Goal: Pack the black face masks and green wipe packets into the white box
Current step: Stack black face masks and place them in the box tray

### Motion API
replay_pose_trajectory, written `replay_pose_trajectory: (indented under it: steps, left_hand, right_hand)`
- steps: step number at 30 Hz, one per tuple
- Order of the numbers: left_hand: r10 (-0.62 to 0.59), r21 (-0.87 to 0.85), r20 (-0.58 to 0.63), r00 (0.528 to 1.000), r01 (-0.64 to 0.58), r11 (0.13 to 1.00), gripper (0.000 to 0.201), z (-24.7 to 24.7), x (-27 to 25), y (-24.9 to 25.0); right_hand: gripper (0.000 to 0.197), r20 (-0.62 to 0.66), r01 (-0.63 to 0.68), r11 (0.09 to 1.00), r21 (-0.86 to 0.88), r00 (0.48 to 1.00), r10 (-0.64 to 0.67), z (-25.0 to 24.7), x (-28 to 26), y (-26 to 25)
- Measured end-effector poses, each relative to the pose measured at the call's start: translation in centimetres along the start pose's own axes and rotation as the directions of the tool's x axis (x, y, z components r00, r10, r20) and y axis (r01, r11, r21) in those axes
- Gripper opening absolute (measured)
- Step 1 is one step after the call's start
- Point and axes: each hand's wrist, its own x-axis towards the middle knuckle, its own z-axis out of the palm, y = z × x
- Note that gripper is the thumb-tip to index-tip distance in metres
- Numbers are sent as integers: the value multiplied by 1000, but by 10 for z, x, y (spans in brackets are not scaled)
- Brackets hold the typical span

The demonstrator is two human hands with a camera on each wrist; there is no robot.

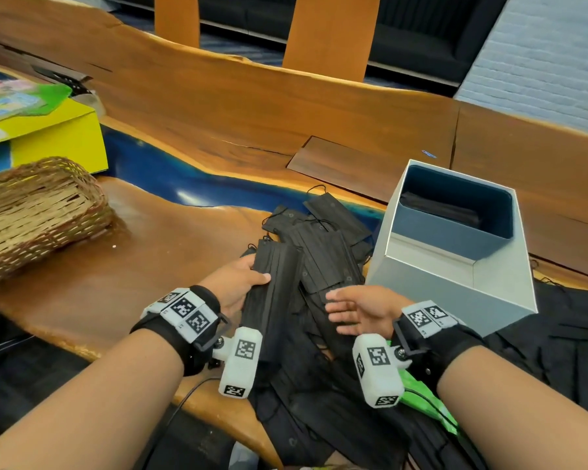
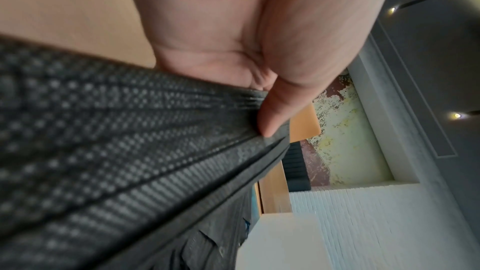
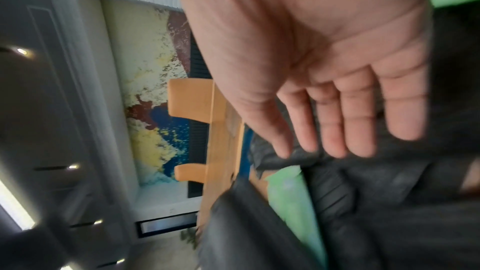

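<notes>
A heap of black face masks (image 1: pixel 323 266) lies on the wooden table in front of me. My left hand (image 1: pixel 241 279) grips a stack of black masks (image 1: pixel 272 290) at its left edge, thumb on top; the left wrist view shows the thumb (image 2: pixel 275 114) pressing the pleated stack (image 2: pixel 130 151). My right hand (image 1: pixel 353 307) hovers open, fingers straight, just right of that stack above the heap (image 3: pixel 363 192). The white box (image 1: pixel 455 286) stands open at the right with a few black masks (image 1: pixel 438 208) inside. A green wipe packet (image 1: pixel 425 401) peeks out under my right wrist.
A wicker basket (image 1: pixel 34 212) sits at the left, with a yellow box (image 1: pixel 58 140) carrying green packets (image 1: pixel 17 96) behind it. A blue resin strip (image 1: pixel 190 184) runs across the table. More black masks (image 1: pixel 564 334) lie right of the white box.
</notes>
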Motion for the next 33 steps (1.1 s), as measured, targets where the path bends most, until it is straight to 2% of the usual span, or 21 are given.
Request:
replay_pose_trajectory:
  steps: [3, 6, 9, 11, 18, 20, 21, 23, 25, 28, 30, 33]
  left_hand:
    - [-24, -8, -60, 998, 23, 1000, 32, -19, -2, -7]
    - [-50, -44, -96, 994, 46, 998, 32, -29, -5, -13]
    - [-56, -58, -116, 992, 50, 997, 28, -32, -9, -16]
    - [-59, -62, -118, 991, 52, 997, 27, -33, -11, -18]
    - [-66, -74, -124, 990, 57, 996, 29, -32, -16, -23]
    - [-69, -72, -129, 989, 60, 996, 29, -31, -17, -24]
    - [-68, -68, -131, 989, 59, 996, 29, -32, -18, -24]
    - [-69, -69, -137, 988, 60, 996, 28, -33, -19, -24]
    - [-70, -77, -149, 986, 59, 995, 28, -38, -19, -23]
    - [-63, -88, -174, 983, 49, 995, 28, -44, -21, -21]
    - [-52, -97, -192, 980, 34, 995, 27, -47, -22, -18]
    - [-40, -101, -200, 979, 20, 995, 28, -50, -22, -15]
  right_hand:
    - [15, 29, -118, 975, -191, 992, 126, -19, 4, 13]
    - [18, -4, -133, 904, -406, 990, 144, -26, 6, 16]
    - [20, -6, -108, 730, -674, 990, 141, -20, 7, 15]
    - [19, -7, -90, 609, -788, 991, 137, -14, 10, 16]
    - [34, -4, -50, 303, -952, 988, 152, 5, 20, 27]
    - [23, -2, -41, 231, -972, 987, 164, 8, 23, 29]
    - [15, 15, -22, 220, -975, 986, 168, 10, 23, 29]
    - [14, 55, 19, 242, -970, 988, 144, 9, 22, 27]
    - [16, 85, 52, 321, -946, 992, 89, 7, 19, 20]
    - [19, 127, 119, 488, -865, 992, -17, 3, 19, 9]
    - [19, 126, 147, 550, -822, 989, -77, 4, 23, 6]
    - [21, 100, 159, 588, -793, 986, -132, 14, 33, 11]
